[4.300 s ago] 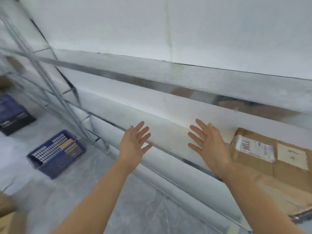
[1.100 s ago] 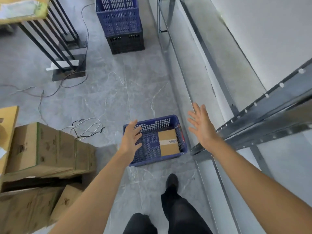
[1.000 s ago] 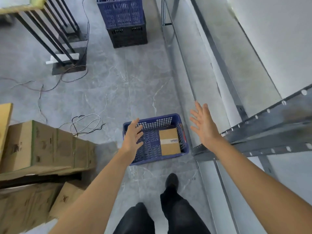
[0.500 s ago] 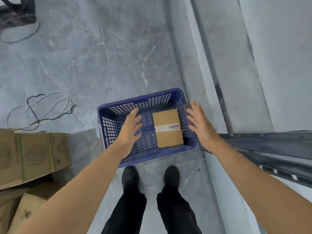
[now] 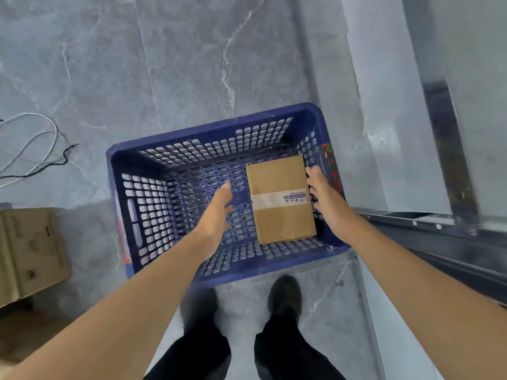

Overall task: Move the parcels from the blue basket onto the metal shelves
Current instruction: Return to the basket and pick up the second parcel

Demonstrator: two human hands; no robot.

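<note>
A grey marble-patterned floor point(image 5: 192, 64) fills most of the frame, with the metal shelves point(image 5: 439, 237) running down the right edge and the blue basket point(image 5: 142, 204) at centre. One brown parcel point(image 5: 279, 198) lies flat in the basket's right half. The right hand point(image 5: 322, 193), fingers spread, reaches along the parcel's right edge, while the left hand point(image 5: 216, 212) hovers open, apart from its left edge.

Blue lattice basket point(image 5: 137, 215), brown parcel point(image 5: 282, 215), grey veined floor point(image 5: 192, 64).
</note>
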